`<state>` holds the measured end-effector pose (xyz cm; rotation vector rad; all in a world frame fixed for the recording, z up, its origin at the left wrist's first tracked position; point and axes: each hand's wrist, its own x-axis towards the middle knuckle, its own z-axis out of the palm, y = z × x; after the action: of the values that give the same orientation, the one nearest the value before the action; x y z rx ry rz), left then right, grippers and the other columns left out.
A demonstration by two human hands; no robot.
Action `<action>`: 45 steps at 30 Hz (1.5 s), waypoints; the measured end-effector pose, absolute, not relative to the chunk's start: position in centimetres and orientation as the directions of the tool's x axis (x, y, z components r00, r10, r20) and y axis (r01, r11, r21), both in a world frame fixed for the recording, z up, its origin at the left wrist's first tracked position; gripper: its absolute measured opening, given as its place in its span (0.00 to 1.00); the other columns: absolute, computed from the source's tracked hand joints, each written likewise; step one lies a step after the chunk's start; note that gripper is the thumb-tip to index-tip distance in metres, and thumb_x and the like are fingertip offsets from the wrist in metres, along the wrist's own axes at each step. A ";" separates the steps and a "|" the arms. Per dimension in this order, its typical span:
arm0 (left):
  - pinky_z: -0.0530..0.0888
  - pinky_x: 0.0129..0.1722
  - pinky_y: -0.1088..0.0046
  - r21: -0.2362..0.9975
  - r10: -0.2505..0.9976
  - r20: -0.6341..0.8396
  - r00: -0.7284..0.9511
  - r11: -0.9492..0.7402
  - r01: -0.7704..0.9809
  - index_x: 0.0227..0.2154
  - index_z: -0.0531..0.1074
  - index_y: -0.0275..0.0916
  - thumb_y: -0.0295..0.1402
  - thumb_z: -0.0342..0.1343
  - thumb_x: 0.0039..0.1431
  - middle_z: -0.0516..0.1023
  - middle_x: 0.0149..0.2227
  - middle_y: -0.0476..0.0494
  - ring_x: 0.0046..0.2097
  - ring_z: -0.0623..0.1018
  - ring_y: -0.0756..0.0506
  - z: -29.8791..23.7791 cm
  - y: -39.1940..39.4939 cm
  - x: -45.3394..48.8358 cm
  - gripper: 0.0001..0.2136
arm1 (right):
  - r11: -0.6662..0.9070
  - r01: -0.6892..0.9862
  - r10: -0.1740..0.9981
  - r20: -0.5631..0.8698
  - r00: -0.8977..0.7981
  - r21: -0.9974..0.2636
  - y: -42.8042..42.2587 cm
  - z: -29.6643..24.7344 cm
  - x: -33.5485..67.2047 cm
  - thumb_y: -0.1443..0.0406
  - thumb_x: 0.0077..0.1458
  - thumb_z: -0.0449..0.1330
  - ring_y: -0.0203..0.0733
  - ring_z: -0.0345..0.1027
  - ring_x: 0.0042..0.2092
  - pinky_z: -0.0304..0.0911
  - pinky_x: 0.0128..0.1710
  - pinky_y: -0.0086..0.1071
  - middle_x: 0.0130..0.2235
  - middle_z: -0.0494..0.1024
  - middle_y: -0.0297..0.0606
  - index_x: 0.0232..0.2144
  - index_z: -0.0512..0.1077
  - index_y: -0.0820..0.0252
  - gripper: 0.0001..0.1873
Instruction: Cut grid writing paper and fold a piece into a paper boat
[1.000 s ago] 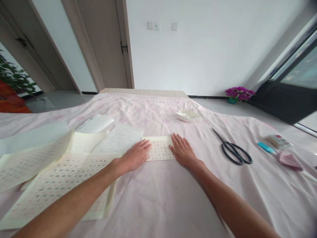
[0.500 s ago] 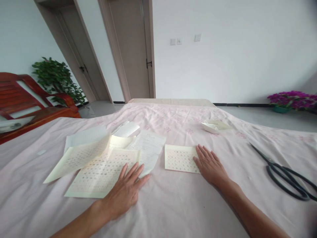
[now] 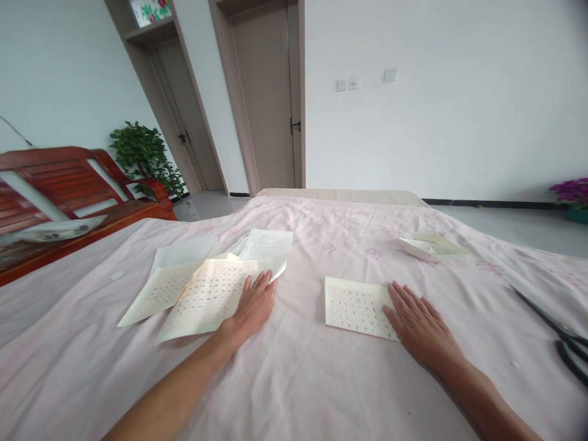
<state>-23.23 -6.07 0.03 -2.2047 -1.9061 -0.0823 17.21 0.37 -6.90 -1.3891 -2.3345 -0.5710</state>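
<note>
My left hand (image 3: 253,307) lies flat with fingers stretched out on the right edge of a large cream grid-printed sheet (image 3: 206,295), which tops a loose stack of papers (image 3: 181,269). My right hand (image 3: 420,327) rests flat, fingers apart, on the right edge of a small folded grid paper (image 3: 356,306) in the middle of the table. Both papers lie on a pale pink flowered tablecloth (image 3: 303,380). Neither hand holds anything.
A folded white paper boat (image 3: 425,246) sits farther back on the right. Black scissors (image 3: 558,337) lie at the right edge. A red wooden bench (image 3: 59,202) and a green plant (image 3: 144,156) stand at the left, doors behind.
My left hand has left the small folded paper and moved left onto the large grid sheet, pushing the stack leftward. My right hand stays on the small paper. My view has turned left.
</note>
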 end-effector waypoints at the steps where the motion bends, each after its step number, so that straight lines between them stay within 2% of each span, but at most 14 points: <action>1: 0.60 0.62 0.48 -0.123 0.965 0.200 0.170 -0.148 0.981 0.56 0.68 0.41 0.23 0.42 0.62 0.63 0.64 0.36 0.65 0.63 0.39 0.5 -6.0 -23.4 0.21 | 0.437 0.886 0.738 0.500 -0.453 0.158 0.4 -6.9 17.2 0.55 0.66 0.37 0.51 0.47 0.68 0.46 0.65 0.49 0.68 0.55 0.46 0.69 0.44 0.64 0.34; 6: 0.53 0.67 0.55 -0.122 0.813 0.520 0.262 -0.232 0.965 0.57 0.66 0.47 0.26 0.43 0.65 0.57 0.67 0.46 0.69 0.54 0.44 4.0 -9.8 -25.5 0.20 | 0.446 0.881 0.720 0.522 -0.458 0.158 0.6 -7.2 17.4 0.55 0.66 0.38 0.51 0.48 0.67 0.47 0.64 0.50 0.67 0.57 0.46 0.69 0.43 0.62 0.34; 10: 0.50 0.66 0.47 -0.017 0.707 0.692 -0.147 0.219 0.976 0.66 0.49 0.33 0.32 0.49 0.63 0.46 0.70 0.30 0.70 0.46 0.35 4.5 -12.7 -29.3 0.30 | 0.454 0.876 0.714 0.522 -0.466 0.162 0.7 -7.2 17.3 0.56 0.66 0.37 0.52 0.47 0.68 0.46 0.64 0.50 0.67 0.57 0.46 0.69 0.44 0.64 0.34; 13: 0.58 0.63 0.46 0.012 0.760 0.558 -0.334 0.394 0.919 0.65 0.53 0.26 0.32 0.47 0.63 0.55 0.66 0.25 0.68 0.54 0.31 3.0 -12.4 -33.4 0.28 | 0.442 0.884 0.736 0.501 -0.455 0.152 0.6 -7.1 17.2 0.56 0.66 0.37 0.53 0.48 0.67 0.46 0.64 0.50 0.67 0.57 0.47 0.68 0.48 0.66 0.34; 15: 0.64 0.60 0.53 -0.020 0.862 0.387 -0.327 0.363 0.932 0.59 0.64 0.30 0.28 0.41 0.64 0.66 0.61 0.29 0.63 0.65 0.35 2.5 -11.6 -35.7 0.22 | 0.427 0.893 0.751 0.494 -0.438 0.142 0.6 -6.9 17.1 0.55 0.66 0.38 0.53 0.49 0.67 0.46 0.64 0.50 0.66 0.58 0.48 0.68 0.50 0.66 0.34; 17: 0.66 0.59 0.58 -0.042 0.863 0.393 -0.318 0.362 0.931 0.58 0.65 0.32 0.26 0.39 0.64 0.70 0.59 0.33 0.60 0.70 0.38 3.2 -11.0 -36.5 0.22 | 0.416 0.899 0.761 0.490 -0.425 0.133 0.5 -6.8 17.0 0.55 0.65 0.38 0.53 0.50 0.67 0.46 0.64 0.49 0.66 0.58 0.47 0.68 0.51 0.65 0.33; 22: 0.63 0.61 0.57 -0.130 0.823 0.546 -0.154 0.265 0.956 0.63 0.60 0.37 0.27 0.42 0.63 0.64 0.64 0.35 0.63 0.65 0.37 6.9 -10.1 -31.0 0.24 | 0.384 0.917 0.788 0.480 -0.386 0.107 0.2 -6.4 16.6 0.55 0.65 0.38 0.51 0.50 0.67 0.46 0.65 0.49 0.66 0.59 0.46 0.67 0.52 0.64 0.33; 25: 0.61 0.61 0.51 -0.158 0.922 0.383 -0.060 0.130 0.979 0.65 0.54 0.39 0.32 0.45 0.63 0.55 0.68 0.33 0.66 0.60 0.34 6.6 -9.9 -25.8 0.27 | 0.367 0.924 0.801 0.470 -0.371 0.104 0.0 -6.1 16.4 0.55 0.66 0.38 0.51 0.50 0.67 0.47 0.64 0.48 0.66 0.59 0.46 0.66 0.55 0.65 0.33; 27: 0.57 0.61 0.43 -0.139 0.983 0.181 0.043 -0.018 0.990 0.67 0.50 0.45 0.38 0.51 0.60 0.47 0.70 0.34 0.68 0.53 0.30 5.3 -10.0 -23.6 0.32 | 0.370 0.922 0.801 0.464 -0.378 0.113 -0.1 -5.9 16.4 0.56 0.66 0.37 0.50 0.50 0.67 0.46 0.65 0.47 0.66 0.59 0.45 0.65 0.57 0.66 0.32; 30: 0.50 0.62 0.40 -0.102 0.992 -0.038 0.120 -0.123 0.987 0.67 0.48 0.49 0.37 0.55 0.55 0.41 0.71 0.34 0.70 0.45 0.30 3.6 -10.1 -22.9 0.37 | 0.366 0.923 0.804 0.458 -0.379 0.121 -0.2 -5.8 16.4 0.55 0.66 0.37 0.50 0.50 0.67 0.45 0.65 0.47 0.66 0.59 0.45 0.65 0.58 0.66 0.32; 34: 0.52 0.62 0.41 -0.104 0.990 -0.092 0.111 -0.120 0.987 0.67 0.48 0.49 0.27 0.48 0.57 0.43 0.71 0.35 0.70 0.46 0.31 2.5 -9.3 -23.9 0.35 | 0.354 0.929 0.821 0.442 -0.362 0.103 -0.4 -5.8 16.2 0.55 0.66 0.37 0.50 0.50 0.67 0.45 0.65 0.46 0.66 0.59 0.44 0.65 0.58 0.65 0.32; 38: 0.58 0.57 0.39 -0.149 0.998 -0.036 0.043 -0.048 0.988 0.67 0.50 0.46 0.25 0.42 0.60 0.47 0.70 0.32 0.68 0.53 0.29 1.4 -7.4 -25.1 0.31 | 0.354 0.933 0.849 0.393 -0.352 0.071 -0.5 -4.7 15.9 0.56 0.65 0.38 0.51 0.50 0.66 0.46 0.64 0.47 0.66 0.60 0.45 0.64 0.58 0.65 0.32; 42: 0.58 0.57 0.40 -0.179 0.998 -0.050 -0.025 0.016 0.984 0.67 0.51 0.45 0.24 0.41 0.62 0.50 0.69 0.31 0.67 0.55 0.30 1.3 -5.5 -26.3 0.29 | 0.283 0.959 0.946 0.164 -0.278 -0.008 0.6 -0.8 15.4 0.54 0.63 0.45 0.54 0.64 0.56 0.61 0.52 0.47 0.60 0.67 0.48 0.64 0.58 0.59 0.31; 45: 0.55 0.58 0.38 -0.221 0.997 -0.041 -0.062 0.052 0.974 0.66 0.53 0.42 0.25 0.42 0.63 0.51 0.68 0.30 0.67 0.54 0.29 2.5 -4.9 -26.3 0.28 | 0.265 0.961 0.964 -0.001 -0.266 -0.075 2.6 2.3 14.9 0.56 0.62 0.49 0.53 0.66 0.52 0.62 0.47 0.43 0.54 0.72 0.47 0.59 0.66 0.54 0.25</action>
<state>-26.25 -4.94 2.52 -2.0621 -2.1851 0.2874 14.94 2.56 2.25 -1.8750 -2.4623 0.0934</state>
